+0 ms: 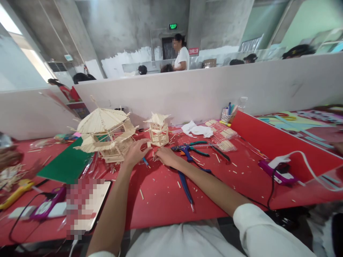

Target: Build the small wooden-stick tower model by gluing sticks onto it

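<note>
My left hand reaches between the two stick-built pavilion models, thumb and forefinger closed on a small pale wooden piece. My right hand is close by, its fingers curled together; what they hold, if anything, is too small to make out. Just beyond both hands stands the small pavilion model, upright with a peaked roof. The larger pavilion model, with two roof tiers, is left of my left hand. A blue glue-pen-like tube lies between my hands. Blue-handled pliers lie beside my right wrist.
Tweezers lie under my right forearm. Behind are a white cloth and bagged sticks. A green board, a tablet-like device and purple power strips flank me. Stick scraps dot the red table. A partition stands behind.
</note>
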Demonstrator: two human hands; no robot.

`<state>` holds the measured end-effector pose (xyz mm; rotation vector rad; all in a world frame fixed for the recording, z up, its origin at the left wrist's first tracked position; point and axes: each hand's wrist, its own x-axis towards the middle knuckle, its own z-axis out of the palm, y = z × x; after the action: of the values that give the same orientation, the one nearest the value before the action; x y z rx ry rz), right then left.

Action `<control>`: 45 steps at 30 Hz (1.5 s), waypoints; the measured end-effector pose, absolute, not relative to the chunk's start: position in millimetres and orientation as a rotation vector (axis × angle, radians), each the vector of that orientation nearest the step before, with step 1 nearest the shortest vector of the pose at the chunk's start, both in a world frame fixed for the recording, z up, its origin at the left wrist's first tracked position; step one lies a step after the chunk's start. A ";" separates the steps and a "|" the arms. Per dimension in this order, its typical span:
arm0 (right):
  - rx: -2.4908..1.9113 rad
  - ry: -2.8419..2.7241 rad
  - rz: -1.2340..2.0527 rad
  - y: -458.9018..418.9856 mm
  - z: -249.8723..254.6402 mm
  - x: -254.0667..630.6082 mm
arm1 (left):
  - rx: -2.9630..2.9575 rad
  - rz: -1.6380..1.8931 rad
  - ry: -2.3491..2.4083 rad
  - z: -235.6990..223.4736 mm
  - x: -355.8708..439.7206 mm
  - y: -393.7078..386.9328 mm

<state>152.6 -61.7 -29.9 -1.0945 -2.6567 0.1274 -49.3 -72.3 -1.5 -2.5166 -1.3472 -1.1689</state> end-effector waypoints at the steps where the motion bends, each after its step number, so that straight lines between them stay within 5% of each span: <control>1: -1.090 -2.658 0.120 -61.3 -30.9 152.4 | -2.514 -1.169 -1.351 -1.1 -49.3 -72.7; 14: -1.203 -2.656 0.180 -62.1 -15.5 151.5 | -2.496 -1.181 -1.371 0.0 -50.0 -72.5; 30: -0.888 -1.475 1.411 -92.9 -19.2 200.5 | -2.634 -1.368 -1.037 -6.4 -0.9 -91.8; 45: -0.821 -1.445 1.361 -88.0 -21.8 204.8 | -2.670 -1.305 -0.917 -7.6 0.7 -90.7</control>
<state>204.8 -88.0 -21.8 -0.8213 -1.4448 1.3608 0.7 -90.7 -7.6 -2.6705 -0.9165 -1.3053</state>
